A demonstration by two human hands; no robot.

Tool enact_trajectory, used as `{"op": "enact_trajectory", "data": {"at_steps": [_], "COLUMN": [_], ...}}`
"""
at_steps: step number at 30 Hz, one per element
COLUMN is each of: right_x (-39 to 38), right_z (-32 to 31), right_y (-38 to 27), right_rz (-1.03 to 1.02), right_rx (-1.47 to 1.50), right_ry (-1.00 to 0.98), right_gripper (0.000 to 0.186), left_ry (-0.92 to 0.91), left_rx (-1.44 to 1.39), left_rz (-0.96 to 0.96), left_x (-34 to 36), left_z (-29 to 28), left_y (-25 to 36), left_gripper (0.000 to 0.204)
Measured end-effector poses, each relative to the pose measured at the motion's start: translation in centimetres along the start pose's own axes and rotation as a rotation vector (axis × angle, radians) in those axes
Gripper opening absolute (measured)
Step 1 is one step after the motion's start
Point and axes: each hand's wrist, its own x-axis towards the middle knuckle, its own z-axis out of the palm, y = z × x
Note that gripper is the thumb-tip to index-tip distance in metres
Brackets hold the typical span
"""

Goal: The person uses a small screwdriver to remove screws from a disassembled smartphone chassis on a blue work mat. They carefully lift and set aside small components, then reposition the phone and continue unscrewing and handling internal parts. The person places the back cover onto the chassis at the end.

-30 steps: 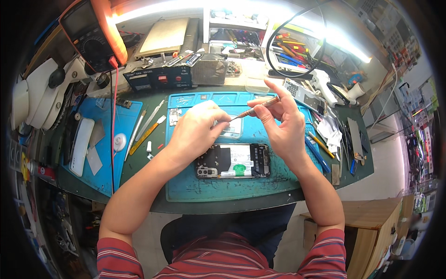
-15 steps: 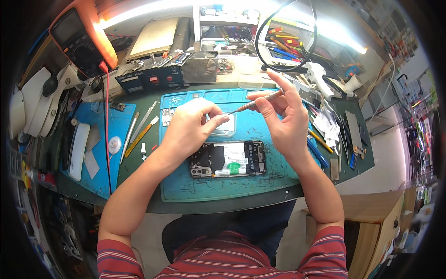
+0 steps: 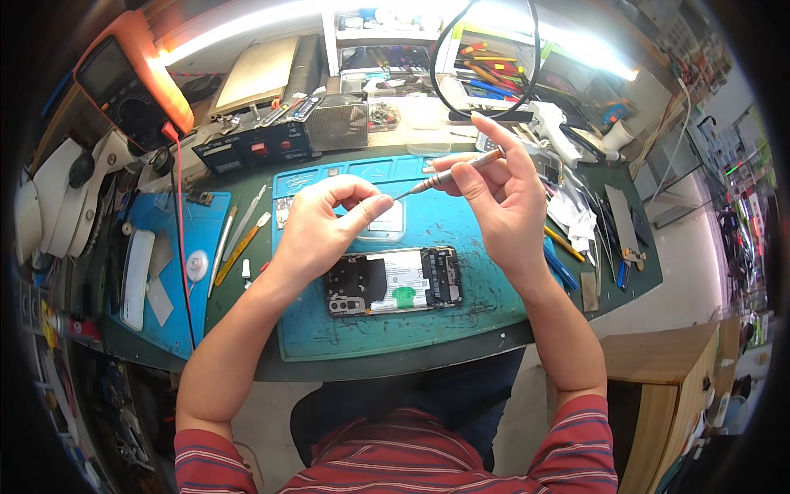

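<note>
My right hand (image 3: 502, 198) grips a slim metal-handled screwdriver (image 3: 438, 179), angled down and left. My left hand (image 3: 333, 218) is closed, thumb and curled fingertips at the screwdriver's tip; whatever sits between them is too small to make out. Behind them a clear plastic case (image 3: 387, 222) lies on the blue mat (image 3: 378, 333). Below my hands lies an opened phone (image 3: 354, 280), its white battery label showing a green round sticker.
An orange multimeter (image 3: 119, 86) stands back left above a second blue mat (image 3: 177, 309) with tools. A black powered box (image 3: 239, 152), tool trays and a looped black cable (image 3: 535, 62) are at the back. Pens, white scraps (image 3: 576, 218) and tools lie right. A wooden cabinet (image 3: 658, 362) is lower right.
My view has shifted slightly. My left thumb has moved toward the screwdriver's tip. The screwdriver stays in my right hand, angled down and left.
</note>
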Motion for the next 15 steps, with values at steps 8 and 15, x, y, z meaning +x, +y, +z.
{"op": "enact_trajectory", "data": {"at_steps": [8,15], "right_x": [-0.04,-0.12], "right_z": [-0.03,-0.11], "right_y": [0.21,0.19], "right_rz": [0.003,-0.002], "right_rx": [0.013,0.008], "right_ry": [-0.025,-0.039], "right_gripper": [0.051,0.051], "left_ry": [0.030,0.040], "left_rx": [0.218,0.353], "left_rz": [0.275,0.448], "left_x": [0.01,0.08], "left_z": [0.22,0.29], "left_y": [0.08,0.27], "left_gripper": [0.012,0.011]}}
